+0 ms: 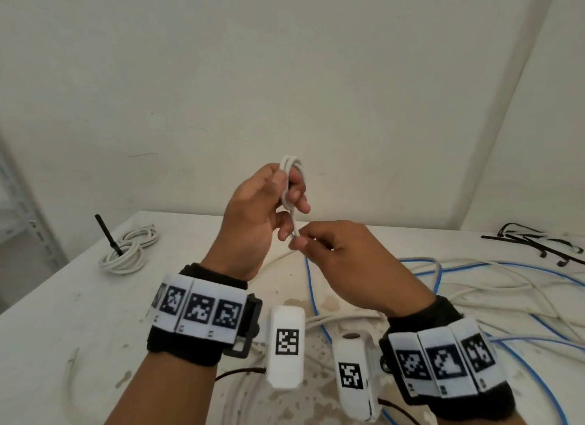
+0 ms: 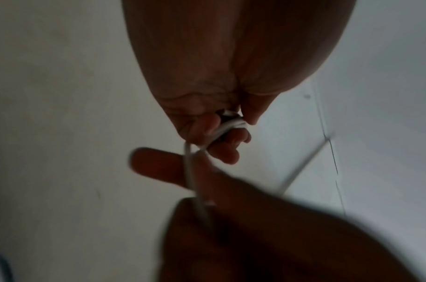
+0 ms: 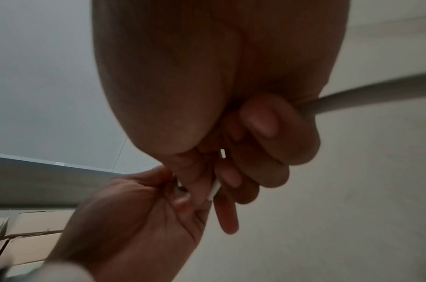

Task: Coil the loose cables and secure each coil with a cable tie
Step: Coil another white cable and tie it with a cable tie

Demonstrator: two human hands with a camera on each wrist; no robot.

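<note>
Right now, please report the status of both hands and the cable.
Left hand holds small white coil raised above the table. Right hand pinches its tail end. Loose white and blue cables lie below; nothing blocks the hands.

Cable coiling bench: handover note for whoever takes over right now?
Left hand grips a small white cable coil, raised above the white table.
Right hand pinches that coil's loose tail just below.
Done: one tied white cable bundle lies far left.
Left: finish and tie this coil, then the loose white and blue cables. Black cable ties lie far right.
</note>
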